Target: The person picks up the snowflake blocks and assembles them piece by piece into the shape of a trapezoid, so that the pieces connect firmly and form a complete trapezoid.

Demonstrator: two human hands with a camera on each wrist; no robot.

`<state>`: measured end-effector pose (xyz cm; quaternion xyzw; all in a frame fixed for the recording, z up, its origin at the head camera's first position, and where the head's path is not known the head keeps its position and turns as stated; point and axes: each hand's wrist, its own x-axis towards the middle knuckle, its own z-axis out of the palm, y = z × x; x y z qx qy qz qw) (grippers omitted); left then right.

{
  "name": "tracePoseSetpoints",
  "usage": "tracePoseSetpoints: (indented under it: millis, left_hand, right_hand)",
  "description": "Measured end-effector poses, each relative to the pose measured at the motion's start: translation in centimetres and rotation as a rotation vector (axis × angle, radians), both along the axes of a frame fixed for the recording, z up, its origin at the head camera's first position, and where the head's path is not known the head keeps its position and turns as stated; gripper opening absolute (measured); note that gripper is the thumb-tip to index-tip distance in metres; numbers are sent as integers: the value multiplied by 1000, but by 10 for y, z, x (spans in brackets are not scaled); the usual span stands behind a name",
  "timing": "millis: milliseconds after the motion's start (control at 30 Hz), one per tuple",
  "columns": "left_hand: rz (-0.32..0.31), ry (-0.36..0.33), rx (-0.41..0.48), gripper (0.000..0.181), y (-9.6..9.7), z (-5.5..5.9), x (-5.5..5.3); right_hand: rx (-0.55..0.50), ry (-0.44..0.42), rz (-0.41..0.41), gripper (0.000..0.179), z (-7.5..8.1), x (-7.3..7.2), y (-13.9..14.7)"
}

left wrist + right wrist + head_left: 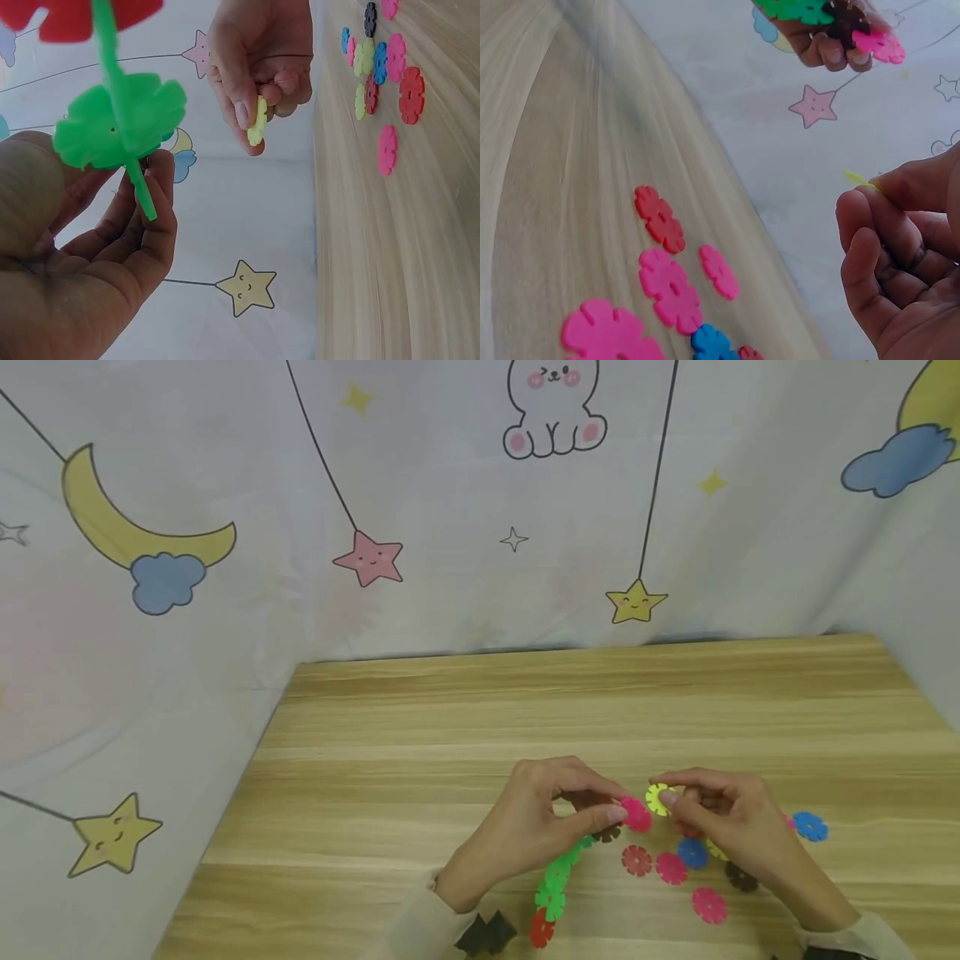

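My left hand [536, 814] grips a chain of slotted snowflake discs above the table. The chain runs from a red disc [542, 928] at its lower end through several green discs [556, 877] and a dark brown disc [606, 835] to a pink disc [636, 815], held near the fingertips. Between thumb and index finger, my right hand [738, 818] pinches a single yellow disc [657, 799]. In the right wrist view this yellow disc [859, 180] appears edge-on, and a gap separates it from the pink chain end [881, 47].
Loose discs lie on the wooden table [420, 718] below and around my right hand, among them a red disc [637, 860], a pink disc [709, 906], a blue disc [811, 827] and a dark disc [741, 878]. A printed cloth [450, 468] hangs behind the table.
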<state>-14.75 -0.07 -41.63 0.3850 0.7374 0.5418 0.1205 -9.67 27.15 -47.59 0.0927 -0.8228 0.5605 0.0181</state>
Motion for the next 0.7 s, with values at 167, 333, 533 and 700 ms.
tracePoseSetpoints:
  millis: [167, 333, 533, 700]
  left_hand:
    - [-1, 19, 12, 15, 0, -2, 0]
    - [-1, 34, 16, 14, 0, -2, 0]
    - [4, 42, 6, 14, 0, -3, 0]
    - [3, 38, -1, 13, 0, -3, 1]
  right_hand:
    - [-19, -15, -9, 20, 7, 3, -2]
    - [-63, -17, -6, 19, 13, 6, -4]
    - [-69, -36, -24, 18, 20, 9, -6]
    - [-84, -50, -28, 19, 25, 12, -8]
